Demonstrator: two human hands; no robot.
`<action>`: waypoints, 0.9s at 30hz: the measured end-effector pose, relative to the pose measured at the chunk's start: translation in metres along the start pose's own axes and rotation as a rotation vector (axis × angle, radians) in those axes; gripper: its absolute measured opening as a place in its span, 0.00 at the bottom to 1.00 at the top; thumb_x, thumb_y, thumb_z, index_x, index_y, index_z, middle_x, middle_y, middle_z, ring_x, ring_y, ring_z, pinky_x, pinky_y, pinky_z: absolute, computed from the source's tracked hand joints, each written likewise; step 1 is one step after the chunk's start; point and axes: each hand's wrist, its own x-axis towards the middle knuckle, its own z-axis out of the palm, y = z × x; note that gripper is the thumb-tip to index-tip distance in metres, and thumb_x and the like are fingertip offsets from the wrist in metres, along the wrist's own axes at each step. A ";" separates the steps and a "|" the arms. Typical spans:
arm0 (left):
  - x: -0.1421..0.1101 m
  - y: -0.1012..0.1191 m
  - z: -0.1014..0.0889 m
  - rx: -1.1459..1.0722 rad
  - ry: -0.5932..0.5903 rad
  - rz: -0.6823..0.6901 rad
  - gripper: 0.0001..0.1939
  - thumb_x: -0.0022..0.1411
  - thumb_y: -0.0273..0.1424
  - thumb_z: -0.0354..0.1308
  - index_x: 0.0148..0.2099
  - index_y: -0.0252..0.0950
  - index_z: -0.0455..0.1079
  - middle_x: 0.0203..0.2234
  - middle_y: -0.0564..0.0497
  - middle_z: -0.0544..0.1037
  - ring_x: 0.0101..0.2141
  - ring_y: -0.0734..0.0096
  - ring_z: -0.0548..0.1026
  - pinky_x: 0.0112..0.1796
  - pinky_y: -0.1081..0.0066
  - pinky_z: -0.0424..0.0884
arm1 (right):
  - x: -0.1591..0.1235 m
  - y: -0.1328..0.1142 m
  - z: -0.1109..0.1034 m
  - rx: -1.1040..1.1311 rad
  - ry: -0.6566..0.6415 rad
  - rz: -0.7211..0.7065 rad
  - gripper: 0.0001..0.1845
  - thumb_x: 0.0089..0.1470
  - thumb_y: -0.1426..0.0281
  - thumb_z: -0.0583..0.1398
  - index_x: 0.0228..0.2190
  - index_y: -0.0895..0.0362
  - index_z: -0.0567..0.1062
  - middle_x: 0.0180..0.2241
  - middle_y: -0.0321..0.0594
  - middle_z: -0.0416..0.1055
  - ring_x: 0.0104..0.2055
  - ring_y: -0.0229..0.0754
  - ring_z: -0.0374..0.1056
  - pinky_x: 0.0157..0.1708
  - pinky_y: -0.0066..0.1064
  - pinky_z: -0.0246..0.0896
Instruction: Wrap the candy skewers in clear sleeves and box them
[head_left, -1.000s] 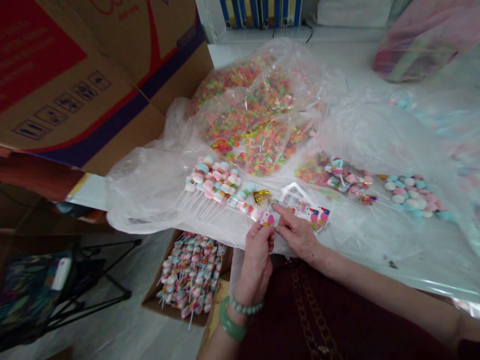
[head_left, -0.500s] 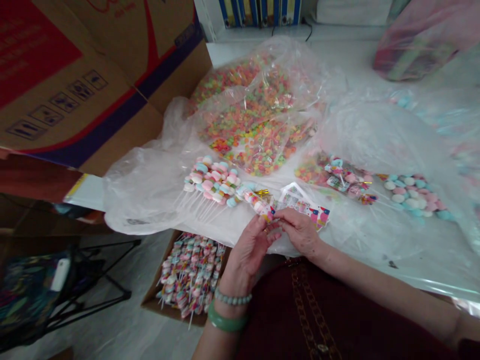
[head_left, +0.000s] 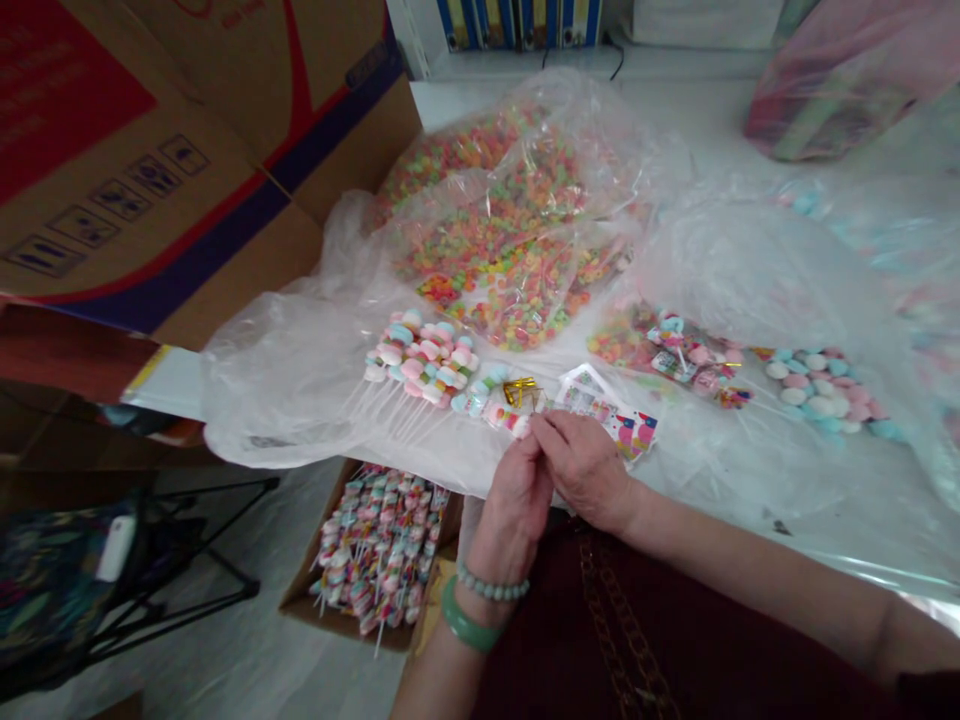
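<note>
A whole boxful of pops [head_left: 379, 555] sits below the front edge of the desk [head_left: 720, 120], so I'd guess plenty are done. Left to do, by the look of it: the bunch [head_left: 424, 358] toward the desk's left end, sticks pointing at the front edge, no wrap that I can make out. The current pop [head_left: 504, 412] lies just in from the front edge, between the bunch and some cards [head_left: 637, 430], gold ties [head_left: 519, 390] right by it. I'd call that one partway, near end not finished imo. Grip-wise, left hand [head_left: 520, 490] and right hand [head_left: 589, 467] meet, fingers closed on its near end. Which exact bit they're pinching is hidden.
</note>
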 end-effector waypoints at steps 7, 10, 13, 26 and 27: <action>-0.006 0.007 -0.003 -0.122 -0.218 -0.076 0.17 0.50 0.21 0.57 0.44 0.33 0.73 0.40 0.49 0.76 0.42 0.72 0.73 0.45 0.75 0.69 | 0.001 -0.003 0.000 0.584 0.067 0.349 0.14 0.54 0.76 0.51 0.37 0.57 0.76 0.35 0.43 0.75 0.38 0.42 0.69 0.39 0.34 0.63; -0.007 0.007 -0.011 -0.103 -0.241 -0.055 0.15 0.50 0.25 0.61 0.43 0.36 0.75 0.46 0.49 0.75 0.37 0.74 0.74 0.39 0.76 0.71 | 0.008 -0.010 -0.006 1.026 -0.018 0.736 0.08 0.47 0.75 0.56 0.27 0.56 0.76 0.22 0.35 0.72 0.26 0.37 0.67 0.30 0.29 0.62; -0.009 0.009 -0.011 0.015 -0.266 -0.037 0.16 0.52 0.34 0.63 0.45 0.38 0.75 0.51 0.47 0.73 0.40 0.69 0.74 0.43 0.70 0.69 | 0.014 -0.006 -0.004 1.562 -0.201 1.030 0.01 0.42 0.73 0.60 0.23 0.58 0.72 0.14 0.29 0.63 0.15 0.30 0.56 0.19 0.23 0.52; -0.023 0.019 -0.014 0.598 -0.244 -0.009 0.20 0.54 0.46 0.58 0.23 0.33 0.69 0.19 0.47 0.74 0.24 0.66 0.72 0.33 0.68 0.67 | 0.010 -0.006 -0.026 1.354 -0.177 0.765 0.21 0.44 0.69 0.62 0.42 0.52 0.67 0.39 0.35 0.72 0.23 0.33 0.66 0.22 0.25 0.61; -0.025 0.015 -0.013 0.579 -0.284 -0.066 0.22 0.55 0.47 0.57 0.22 0.33 0.68 0.15 0.49 0.71 0.20 0.68 0.69 0.30 0.68 0.66 | 0.011 -0.008 -0.023 1.499 -0.217 0.796 0.20 0.45 0.67 0.61 0.42 0.52 0.65 0.37 0.35 0.72 0.18 0.32 0.64 0.16 0.24 0.58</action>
